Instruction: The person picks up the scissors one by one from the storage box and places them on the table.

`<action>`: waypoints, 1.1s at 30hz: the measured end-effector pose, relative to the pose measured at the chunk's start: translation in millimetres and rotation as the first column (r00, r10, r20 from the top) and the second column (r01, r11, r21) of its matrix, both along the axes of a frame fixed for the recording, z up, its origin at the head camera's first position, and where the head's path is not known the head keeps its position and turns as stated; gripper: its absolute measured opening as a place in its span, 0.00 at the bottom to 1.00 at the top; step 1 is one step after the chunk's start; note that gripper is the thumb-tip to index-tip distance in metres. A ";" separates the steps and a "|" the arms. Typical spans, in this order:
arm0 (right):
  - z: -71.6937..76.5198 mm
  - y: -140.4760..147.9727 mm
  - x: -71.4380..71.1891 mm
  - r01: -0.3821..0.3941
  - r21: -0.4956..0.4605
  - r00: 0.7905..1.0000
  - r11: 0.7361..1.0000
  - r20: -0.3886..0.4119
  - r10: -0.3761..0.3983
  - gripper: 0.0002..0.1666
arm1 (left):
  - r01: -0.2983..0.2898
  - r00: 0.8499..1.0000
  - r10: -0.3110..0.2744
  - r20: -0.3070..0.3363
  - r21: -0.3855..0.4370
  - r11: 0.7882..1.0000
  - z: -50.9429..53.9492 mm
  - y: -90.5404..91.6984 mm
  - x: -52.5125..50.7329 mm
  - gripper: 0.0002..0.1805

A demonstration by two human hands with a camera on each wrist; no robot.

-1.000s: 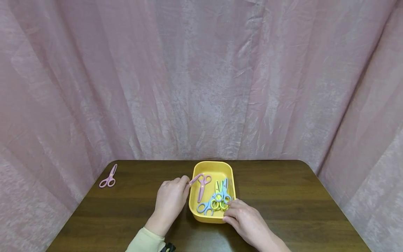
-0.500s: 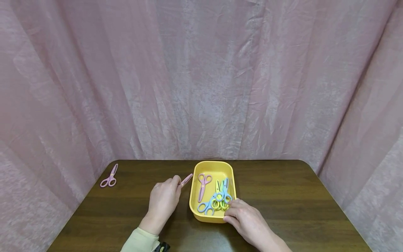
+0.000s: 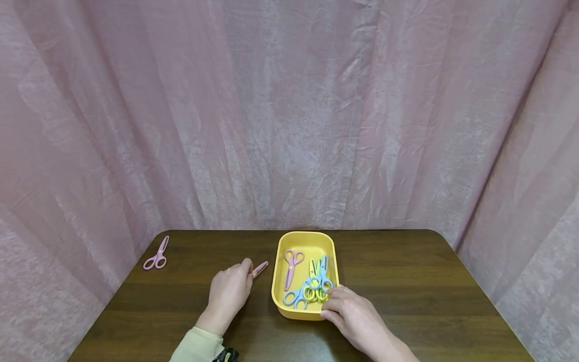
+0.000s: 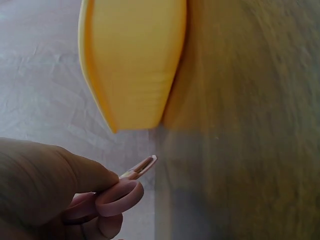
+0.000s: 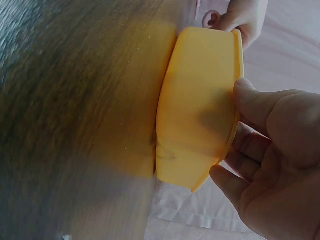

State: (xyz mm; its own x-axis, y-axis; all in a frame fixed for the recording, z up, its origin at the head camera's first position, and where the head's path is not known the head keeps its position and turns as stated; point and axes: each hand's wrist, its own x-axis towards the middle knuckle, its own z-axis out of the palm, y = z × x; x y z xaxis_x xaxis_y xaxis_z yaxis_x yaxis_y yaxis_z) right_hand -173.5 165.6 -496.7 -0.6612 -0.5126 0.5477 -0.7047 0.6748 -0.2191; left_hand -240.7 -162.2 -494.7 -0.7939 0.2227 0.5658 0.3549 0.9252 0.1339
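My left hand (image 3: 229, 291) pinches a pair of pink scissors (image 3: 260, 269) by the handles, over the table left of a yellow plastic box. In the left wrist view, the scissors' finger loop (image 4: 122, 206) shows beneath the thumb, and the blades point away from the hand. My right hand (image 3: 355, 318) grips the near right corner of the yellow box (image 3: 296, 315); the right wrist view shows a thumb and fingers at its rim. Inside the box lie another pink pair of scissors (image 3: 290, 274), two blue pairs and yellow ones, partly overlapping on the right.
A third pair of pink scissors (image 3: 158, 255) lies at the table's far left corner. The dark wooden table (image 3: 398, 266) stands before a pink curtain (image 3: 289, 115) that hangs behind it and at both sides.
My left hand has drawn the pink scissors leftward from above the box's left rim, then lower toward the table. The right hand and the box have stayed in place.
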 end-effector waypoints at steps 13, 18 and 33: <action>1.3 -0.4 1.3 0.008 0.009 1.000 1.000 0.005 -0.008 0.10 | -0.042 0.993 0.043 0.106 -0.017 0.999 -10.6 -6.6 -2.8 0.12; 0.8 -0.2 0.8 0.004 0.004 1.000 1.000 -0.009 -0.004 0.10 | -0.046 0.990 0.049 0.131 -0.030 0.999 -12.5 -9.9 -3.9 0.11; 0.5 -0.7 1.5 0.010 -0.005 1.000 1.000 0.001 -0.010 0.11 | -0.080 0.992 0.089 0.092 -0.092 0.993 -17.8 -16.9 -5.2 0.14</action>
